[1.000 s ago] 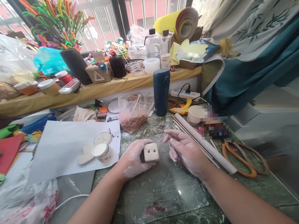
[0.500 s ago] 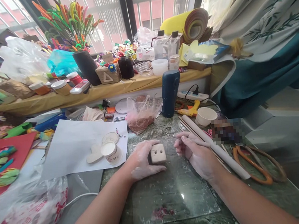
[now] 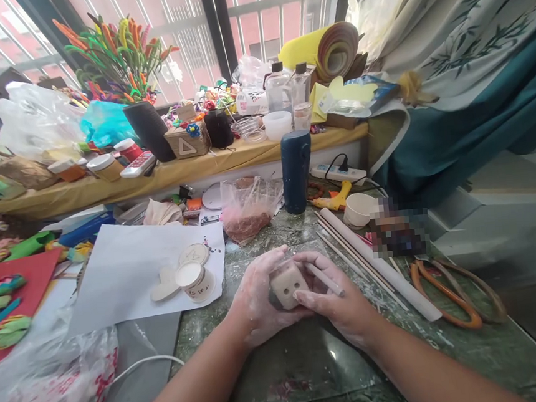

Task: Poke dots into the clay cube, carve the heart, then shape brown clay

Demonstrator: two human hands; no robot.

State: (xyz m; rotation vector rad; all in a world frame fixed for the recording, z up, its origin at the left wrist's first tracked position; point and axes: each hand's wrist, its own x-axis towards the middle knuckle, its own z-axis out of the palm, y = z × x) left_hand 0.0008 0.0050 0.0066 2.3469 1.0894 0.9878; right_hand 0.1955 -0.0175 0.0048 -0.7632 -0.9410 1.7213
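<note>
A pale clay cube (image 3: 287,287) with rounded edges shows two round holes in its facing side and stands slightly tilted. My left hand (image 3: 260,295), dusted white, wraps round its left side, thumb below and fingers behind. On the other side, my right hand (image 3: 337,301) presses its thumb and fingers to the cube's right edge. A slim pale stick-like tool (image 3: 324,277) lies in the same right hand, pointing up and left; its tip is hidden. Beneath both hands is a clear sheet (image 3: 275,394) on the green table.
Right of my hands lie a pale rolling rod (image 3: 387,272), thin sticks and orange-handled scissors (image 3: 447,295). White paper (image 3: 128,263) on the left carries a small tub (image 3: 195,282). Beyond are a bag of reddish-brown material (image 3: 248,218), a dark blue cylinder (image 3: 297,173) and a yellow glue gun (image 3: 338,198).
My right hand has moved left from beside the sticks onto the cube, its tool swinging round. The cube has tilted in my left hand. The view has shifted slightly.
</note>
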